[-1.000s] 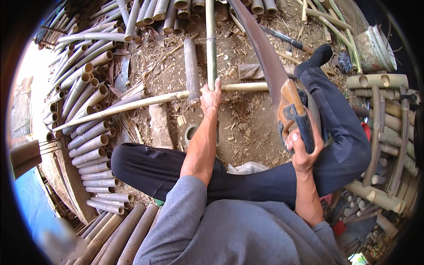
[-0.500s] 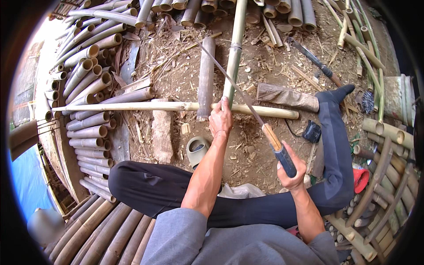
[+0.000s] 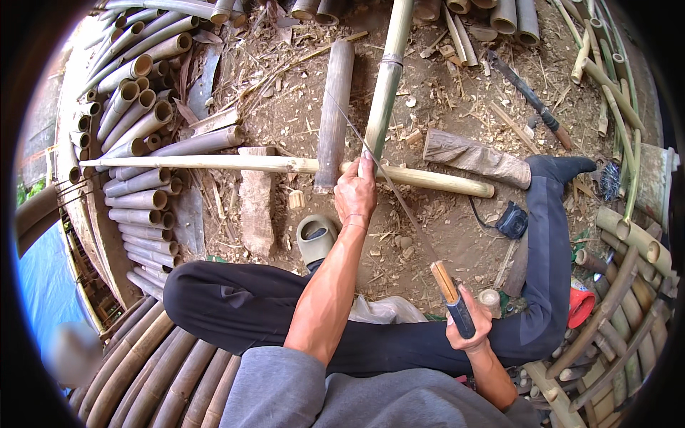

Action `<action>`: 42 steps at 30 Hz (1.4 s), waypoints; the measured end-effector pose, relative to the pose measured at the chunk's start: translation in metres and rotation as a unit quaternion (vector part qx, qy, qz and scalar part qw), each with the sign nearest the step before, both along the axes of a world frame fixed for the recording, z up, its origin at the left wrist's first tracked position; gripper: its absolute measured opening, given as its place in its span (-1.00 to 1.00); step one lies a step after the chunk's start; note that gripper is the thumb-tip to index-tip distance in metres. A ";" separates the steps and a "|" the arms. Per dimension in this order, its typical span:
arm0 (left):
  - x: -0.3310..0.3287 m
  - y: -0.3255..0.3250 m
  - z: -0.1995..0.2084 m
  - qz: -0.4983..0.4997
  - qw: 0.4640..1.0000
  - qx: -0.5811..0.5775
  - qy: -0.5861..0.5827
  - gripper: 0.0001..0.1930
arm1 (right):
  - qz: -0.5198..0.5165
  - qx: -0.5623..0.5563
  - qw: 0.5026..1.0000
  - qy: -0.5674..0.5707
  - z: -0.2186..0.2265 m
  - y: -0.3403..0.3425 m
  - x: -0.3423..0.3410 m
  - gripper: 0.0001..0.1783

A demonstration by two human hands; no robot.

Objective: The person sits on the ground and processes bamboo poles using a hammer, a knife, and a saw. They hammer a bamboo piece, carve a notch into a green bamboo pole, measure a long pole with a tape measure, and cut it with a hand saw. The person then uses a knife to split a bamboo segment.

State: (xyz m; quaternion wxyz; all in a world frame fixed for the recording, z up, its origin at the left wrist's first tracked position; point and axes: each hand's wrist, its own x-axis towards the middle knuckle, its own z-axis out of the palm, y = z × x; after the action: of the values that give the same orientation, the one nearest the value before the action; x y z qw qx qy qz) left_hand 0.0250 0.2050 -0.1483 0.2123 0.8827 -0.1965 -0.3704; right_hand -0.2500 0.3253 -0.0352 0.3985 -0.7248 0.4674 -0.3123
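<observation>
My left hand (image 3: 355,191) is closed on the near end of a green bamboo pole (image 3: 387,78), its thumb laid along the top. That pole runs away from me, its near end by a pale horizontal bamboo pole (image 3: 421,178). In my right hand (image 3: 471,321) is a handsaw (image 3: 448,285) with a straight handle, part wood and part dark. Its long, thin blade slants far and left across the green pole, just past my left thumb. The blade appears almost edge-on, so its teeth cannot be made out. A short, thick grey bamboo piece (image 3: 335,114) lies just left of the green pole.
Stacked bamboo tubes (image 3: 143,200) line the left side. A machete (image 3: 528,96) lies at far right, beyond a wood block (image 3: 474,157). A black tape measure (image 3: 511,221) rests near my right leg, a sandal (image 3: 317,239) left of my forearm. Chips litter the ground.
My right hand has drawn the saw back toward me, its blade still across the green pole. My left hand keeps its hold. The whole view has shifted slightly.
</observation>
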 end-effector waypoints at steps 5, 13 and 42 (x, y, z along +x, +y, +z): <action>-0.001 -0.002 0.007 -0.014 1.000 -0.010 0.010 -0.42 | -0.009 0.035 0.999 -0.019 -0.015 -0.049 0.054 -0.36; 0.001 0.000 0.012 -0.006 1.000 -0.003 0.007 -0.42 | 0.000 0.056 0.997 0.045 -0.001 0.002 0.000 -0.36; 0.000 0.002 0.007 -0.022 0.999 -0.045 -0.008 -0.34 | -0.046 -0.006 0.998 0.053 0.001 0.031 0.011 -0.39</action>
State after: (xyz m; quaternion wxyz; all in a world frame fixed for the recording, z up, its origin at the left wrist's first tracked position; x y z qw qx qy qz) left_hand 0.0249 0.2074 -0.1415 0.2425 0.8706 -0.2337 -0.3587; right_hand -0.2393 0.3560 -0.0338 0.3542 -0.7204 0.5189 -0.2938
